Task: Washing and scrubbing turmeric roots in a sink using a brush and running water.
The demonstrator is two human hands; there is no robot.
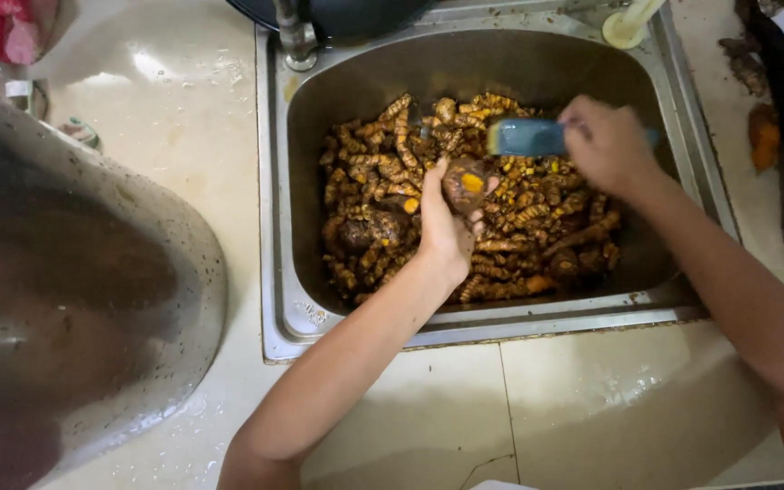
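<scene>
Two bare hands work over a steel sink (pixel 274 227) set in a pale tiled counter (pixel 592 408). Nearest, a big dull metal basin (pixel 74 299) sits on the counter at left. Left hand (pixel 445 231) comes up from the near edge, grip pinching one knobby turmeric root (pixel 466 181) held just above the pile; root is brown and muddy with a bright orange patch where skin is off. Right hand (pixel 608 145) has its grip closed round a blue-handled tool (pixel 526 137), blurred, tip right beside the held root; cannot tell if it is a brush or a scraper. Step in hand, by my read: cleaning or scraping this one root. Next move calls for a firm pinch and turning the root so the tool meets the dirty side. Below, a heap of turmeric roots (pixel 519 245) fills the sink bottom, ridged, brown-yellow, some cut ends orange. Farther back, faucet base (pixel 297 41) and a dark pan (pixel 338 14) at the sink's far rim.
</scene>
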